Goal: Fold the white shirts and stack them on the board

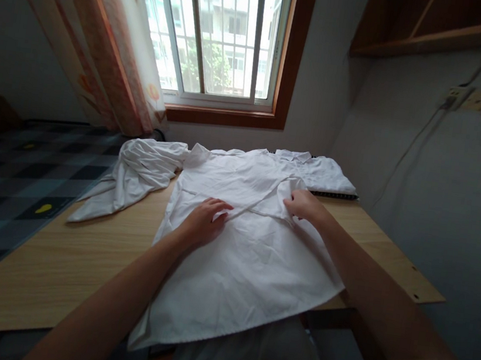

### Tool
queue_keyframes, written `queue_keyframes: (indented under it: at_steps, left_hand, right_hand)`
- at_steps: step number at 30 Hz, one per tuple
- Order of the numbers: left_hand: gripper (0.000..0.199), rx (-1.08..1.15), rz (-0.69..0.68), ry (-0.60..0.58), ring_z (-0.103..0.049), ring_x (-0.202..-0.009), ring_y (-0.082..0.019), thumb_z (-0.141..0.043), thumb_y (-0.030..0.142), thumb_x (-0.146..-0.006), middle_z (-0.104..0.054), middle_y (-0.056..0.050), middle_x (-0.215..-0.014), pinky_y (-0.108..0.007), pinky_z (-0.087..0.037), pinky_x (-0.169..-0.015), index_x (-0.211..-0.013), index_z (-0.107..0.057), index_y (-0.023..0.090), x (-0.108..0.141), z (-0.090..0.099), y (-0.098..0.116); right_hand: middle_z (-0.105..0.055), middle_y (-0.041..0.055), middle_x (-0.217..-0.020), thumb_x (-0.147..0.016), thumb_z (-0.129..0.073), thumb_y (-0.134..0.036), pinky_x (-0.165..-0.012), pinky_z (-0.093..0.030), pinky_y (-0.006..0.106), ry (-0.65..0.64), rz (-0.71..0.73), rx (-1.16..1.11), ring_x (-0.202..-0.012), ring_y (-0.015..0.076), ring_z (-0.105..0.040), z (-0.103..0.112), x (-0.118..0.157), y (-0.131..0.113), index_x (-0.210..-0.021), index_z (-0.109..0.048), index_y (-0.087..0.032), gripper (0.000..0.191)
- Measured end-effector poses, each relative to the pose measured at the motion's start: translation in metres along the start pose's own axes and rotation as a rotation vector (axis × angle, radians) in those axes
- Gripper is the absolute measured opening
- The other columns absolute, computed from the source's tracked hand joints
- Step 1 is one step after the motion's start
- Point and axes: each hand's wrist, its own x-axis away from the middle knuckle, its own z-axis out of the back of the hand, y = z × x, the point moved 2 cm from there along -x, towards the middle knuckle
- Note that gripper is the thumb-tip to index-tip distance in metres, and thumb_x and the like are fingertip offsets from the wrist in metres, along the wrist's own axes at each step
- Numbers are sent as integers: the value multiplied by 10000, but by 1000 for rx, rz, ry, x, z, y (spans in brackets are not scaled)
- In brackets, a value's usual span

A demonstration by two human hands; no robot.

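A white shirt (pixel 251 264) lies spread over the wooden board, its hem hanging past the near edge. My left hand (pixel 207 220) rests flat on the middle of the shirt, fingers loosely stretched. At the shirt's right side, my right hand (pixel 301 204) pinches a part of the shirt that looks like a sleeve, folded inward across the body. The fingertips of that hand are partly hidden in the cloth. Behind it, a folded white shirt (pixel 312 172) with its collar showing lies on a dark flat item.
A crumpled white garment (pixel 144 173) lies on the left of the wooden board (pixel 91 266). Further left is a checked bedspread (pixel 13 185). A curtain (pixel 121 40) hangs beside the window (pixel 224 36). On the right wall are a socket with a cord (pixel 458 96) and a wooden shelf (pixel 418 44).
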Motion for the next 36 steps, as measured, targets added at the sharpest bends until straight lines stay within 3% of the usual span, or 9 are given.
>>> queue_keyframes:
  at_steps: [6, 10, 12, 15, 18, 21, 23, 29, 36]
  left_hand:
    - [281, 6, -4, 1, -634, -1079, -249, -515, 235, -896, -732, -86, -1099, -415, -505, -973, -1093, -710, 193, 0, -1, 2]
    - [277, 10, -10, 7, -635, -1067, -244, -512, 239, -901, -735, -82, -1099, -406, -506, -963, -1090, -710, 194, 1, -1, 2]
    - [273, 10, -15, 8, -637, -1061, -241, -511, 239, -903, -736, -77, -1088, -401, -507, -960, -1087, -708, 199, 1, -2, 1]
    - [273, 12, -26, 4, -640, -1051, -236, -505, 242, -906, -737, -70, -1072, -393, -506, -957, -1089, -706, 209, 2, -4, 0]
    - [276, 12, -26, 4, -641, -1047, -236, -501, 246, -907, -737, -69, -1068, -391, -505, -954, -1089, -706, 212, 1, -5, -1]
    - [279, 7, -20, 7, -640, -1043, -238, -496, 249, -907, -737, -73, -1068, -394, -503, -953, -1082, -709, 208, 1, -4, -2]
    - [279, 6, -15, -2, -639, -1042, -239, -495, 254, -907, -739, -75, -1068, -395, -504, -950, -1078, -710, 206, 0, -4, -2]
    - [281, 19, -5, -6, -639, -1031, -233, -491, 268, -913, -741, -72, -1063, -385, -513, -932, -1075, -711, 205, 2, 0, 2]
    - [281, 18, -16, -32, -641, -1029, -238, -496, 248, -899, -742, -72, -1064, -390, -516, -933, -1071, -716, 215, 2, -1, 2]
  right_hand:
    - [-698, 62, -860, -907, -550, -166, -647, -612, 296, -157, -40, -1049, -726, 163, -669, -9, -8, 26, -954, -605, -152, 74]
    - [-716, 74, -916, -882, -565, -113, -696, -616, 286, -234, -107, -1290, -769, 160, -698, -28, -1, 46, -1069, -601, -142, 193]
    - [-724, 71, -912, -878, -593, -141, -653, -610, 297, -205, -166, -1128, -725, 170, -707, -33, 3, 60, -1238, -552, -154, 363]
    - [-731, 73, -854, -889, -610, -233, -586, -573, 311, -64, -171, -598, -616, 196, -696, -27, 2, 80, -1430, -436, -167, 573]
    - [-744, 137, -974, -898, -576, -246, -744, -562, 335, 188, 57, -126, -791, 242, -725, -7, -4, 82, -1298, -605, -129, 417]
    - [-727, 159, -1132, -931, -488, -205, -971, -491, 340, 339, 367, 11, -1078, 257, -673, 3, -11, 64, -1107, -717, -124, 301]
    - [-704, 153, -1221, -952, -454, -226, -1042, -453, 345, 312, 462, -18, -1170, 251, -635, -3, -15, 52, -1145, -714, -128, 339]
    - [-458, 163, -1535, -960, -478, -360, -1181, -312, 407, 56, 374, 45, -1434, 280, -409, -48, -24, 57, -1461, -498, -117, 557]
    - [-366, 136, -1598, -1001, -416, -433, -1212, -206, 485, 77, 353, 146, -1489, 275, -307, -61, -14, 70, -1500, -448, -184, 559]
